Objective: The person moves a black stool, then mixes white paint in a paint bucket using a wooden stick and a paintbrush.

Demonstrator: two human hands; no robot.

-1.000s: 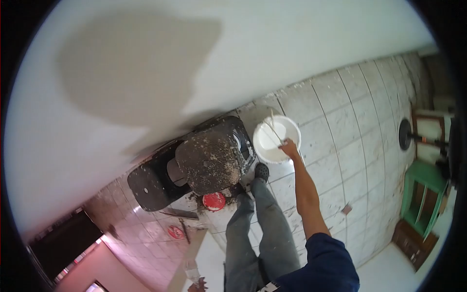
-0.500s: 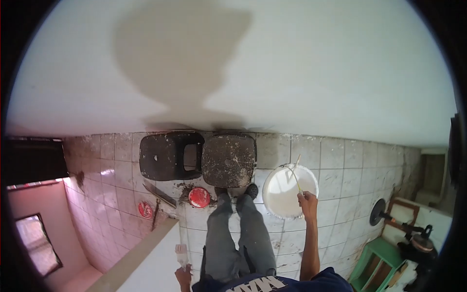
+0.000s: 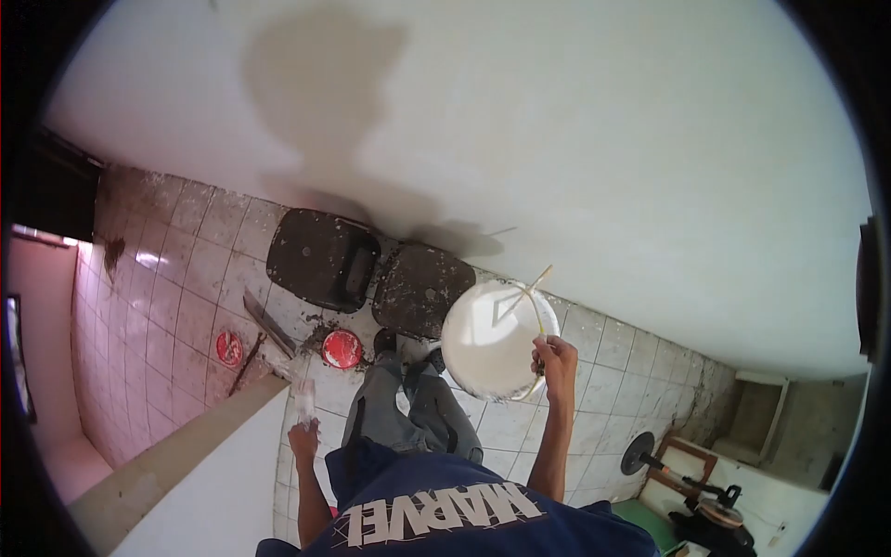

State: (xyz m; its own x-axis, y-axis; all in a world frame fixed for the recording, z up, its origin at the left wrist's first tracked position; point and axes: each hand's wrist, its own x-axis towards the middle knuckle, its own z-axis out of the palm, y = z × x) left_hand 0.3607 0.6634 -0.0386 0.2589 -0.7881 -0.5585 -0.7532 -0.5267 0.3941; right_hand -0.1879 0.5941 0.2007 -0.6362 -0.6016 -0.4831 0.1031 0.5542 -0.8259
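Observation:
My right hand (image 3: 554, 363) is closed on the wire handle (image 3: 537, 306) of a round white bucket (image 3: 501, 343). Pale liquid or paint fills the bucket, which is beside the dark stool. At the lower left, my left hand (image 3: 303, 438) is closed around a paintbrush (image 3: 304, 397), its whitish bristles pointing away from me. Two dark, paint-spotted stools, one on the left (image 3: 322, 259) and one on the right (image 3: 424, 290), stand side by side near the wall. A red lid or tin (image 3: 342, 349) lies in front of them.
Another red lid (image 3: 229, 349) and a long flat tool (image 3: 269, 323) lie on the tiled floor (image 3: 200, 265) at left. A low wall (image 3: 200, 446) stands by my left side. A black round-based object (image 3: 639, 453) and a wooden frame (image 3: 682, 461) are at lower right. The pale wall (image 3: 557, 139) rises ahead.
The view has turned and tilted, showing more of my shirt. The bucket now appears closer to the right stool, with its handle raised in my right hand. My left hand still holds the brush.

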